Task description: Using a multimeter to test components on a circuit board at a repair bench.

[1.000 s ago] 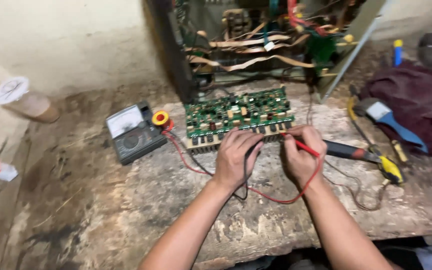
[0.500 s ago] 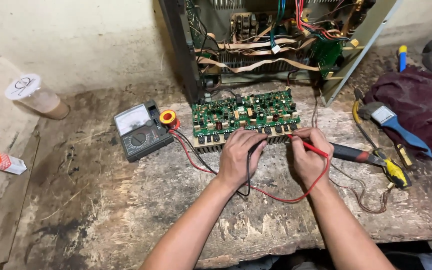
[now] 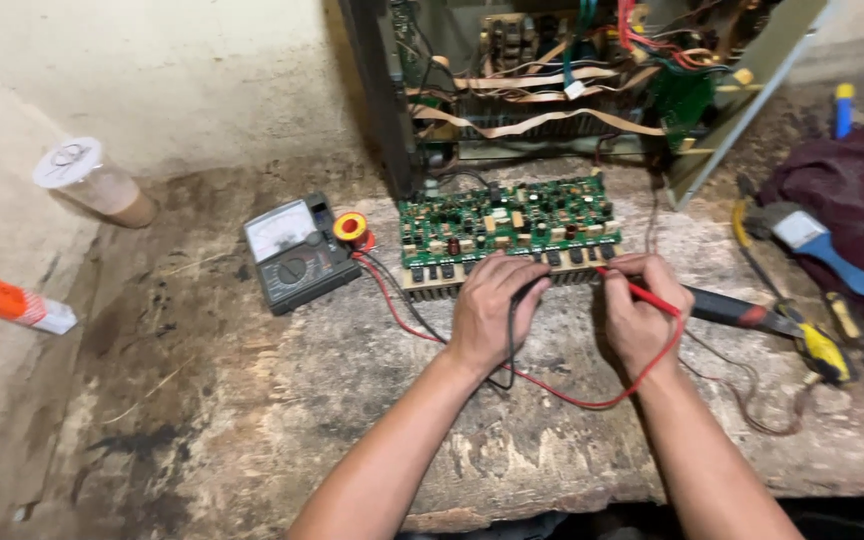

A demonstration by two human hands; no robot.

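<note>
A green circuit board [image 3: 507, 222] full of small parts lies flat on the worn wooden bench. My left hand [image 3: 492, 305] is closed on a black test probe at the board's near edge. My right hand [image 3: 640, 310] pinches a red test probe [image 3: 642, 292], its tip at the same edge a little to the right. Red and black leads [image 3: 402, 310] run from both probes across the bench to a grey analog multimeter [image 3: 292, 252] left of the board. A small roll of solder wire [image 3: 351, 227] sits between the meter and the board.
An opened equipment chassis [image 3: 562, 70] with ribbon cables stands behind the board. A soldering iron [image 3: 732, 312], yellow-handled pliers [image 3: 822, 350], a blue-handled brush [image 3: 822, 245] and a dark red cloth [image 3: 857, 200] lie right. A capped cup [image 3: 92, 180] and an orange-and-white tube [image 3: 22, 306] sit left.
The view has shifted slightly, so everything sits a little further right and lower. Both hands stay on their probes at the board's near edge.
</note>
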